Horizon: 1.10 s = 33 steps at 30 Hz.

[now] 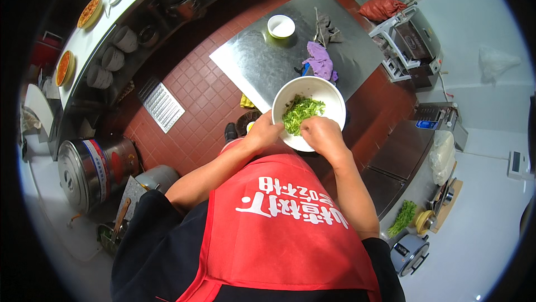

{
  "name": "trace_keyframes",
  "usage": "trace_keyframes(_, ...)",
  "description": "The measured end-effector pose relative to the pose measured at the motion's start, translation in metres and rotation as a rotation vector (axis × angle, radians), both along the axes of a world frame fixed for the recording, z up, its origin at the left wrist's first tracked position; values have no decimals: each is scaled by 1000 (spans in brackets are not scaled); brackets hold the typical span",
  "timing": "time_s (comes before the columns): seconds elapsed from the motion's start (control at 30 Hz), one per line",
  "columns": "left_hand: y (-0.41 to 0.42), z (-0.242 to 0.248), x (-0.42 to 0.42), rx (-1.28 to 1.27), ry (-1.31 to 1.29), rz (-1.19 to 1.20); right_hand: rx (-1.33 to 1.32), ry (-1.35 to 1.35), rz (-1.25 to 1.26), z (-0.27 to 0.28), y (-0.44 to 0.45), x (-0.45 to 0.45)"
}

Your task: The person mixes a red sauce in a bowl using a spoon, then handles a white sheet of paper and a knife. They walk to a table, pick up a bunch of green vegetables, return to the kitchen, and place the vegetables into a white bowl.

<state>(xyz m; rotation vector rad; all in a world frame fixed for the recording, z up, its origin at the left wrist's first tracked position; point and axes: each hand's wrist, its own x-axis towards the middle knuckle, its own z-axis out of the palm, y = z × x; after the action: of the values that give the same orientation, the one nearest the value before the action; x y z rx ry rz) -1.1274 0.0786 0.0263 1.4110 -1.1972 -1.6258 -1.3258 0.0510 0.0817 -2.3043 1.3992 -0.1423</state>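
Observation:
A large white bowl (335,101) is before me at the near edge of the steel table, tilted a little towards me. Chopped green vegetables (299,113) lie in it, mostly on its left side. My left hand (264,131) grips the bowl's left rim, thumb on the inside. Over the right front rim reaches my right hand (321,133), its fingers curled down against the greens. Those fingertips are partly hidden, so whether they pinch any greens is unclear.
The steel table (255,51) bears a small white-and-green bowl (281,26), a purple cloth (319,60) and a grey cloth (328,30). A large steel pot (79,172) stands at left. At right, a counter holds leafy greens (403,217) and a rice cooker (409,254).

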Motion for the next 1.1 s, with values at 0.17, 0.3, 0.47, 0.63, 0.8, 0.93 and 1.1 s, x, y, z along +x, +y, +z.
trace_keyframes(0.17,0,4,1,17,13,4,150,-263,-150,17,-3,-17)
trace_keyframes(0.3,0,1,0,26,26,2,406,-469,-312,25,-6,-33)
trace_keyframes(0.47,-2,-9,0,45,6,-12,673,-820,-529,27,-4,-66)
trace_keyframes(0.63,0,-15,6,68,-37,0,689,-1167,-800,18,1,-121)
trace_keyframes(0.8,-1,-23,10,91,11,27,508,-995,-989,-61,-1,-187)
trace_keyframes(0.93,0,-24,7,138,74,81,500,-841,-1146,-140,2,-225)
trace_keyframes(1.1,4,-6,4,143,157,143,404,-838,-1269,-173,13,-229)
